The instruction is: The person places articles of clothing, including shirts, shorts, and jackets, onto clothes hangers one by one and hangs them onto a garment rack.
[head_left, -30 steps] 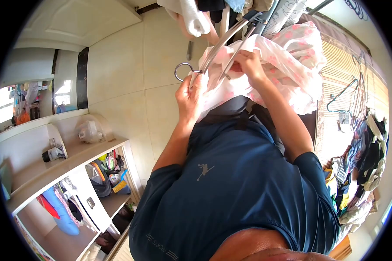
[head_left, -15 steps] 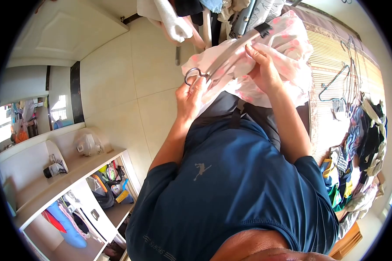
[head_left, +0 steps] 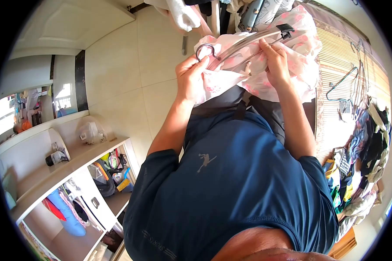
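Note:
A clip hanger with a dark metal hook and a black clip lies slantwise over a white garment with pink spots. My left hand is closed at the hook end, thumb against the base of the hook, with cloth bunched beside it. At the clip end, my right hand pinches the hanger's thin lower bar between thumb and fingers. The spotted cloth spreads behind and below both hands, over my dark trousers.
Hanging clothes are at the top. On the right, a bamboo mat bears a loose blue hanger and a pile of clothes. A shelf unit stands at lower left, beside the tiled floor.
The hanger has turned so its thin lower bar shows, and its clip end has shifted right. Both hands sit slightly further right, and the spotted cloth has moved with them.

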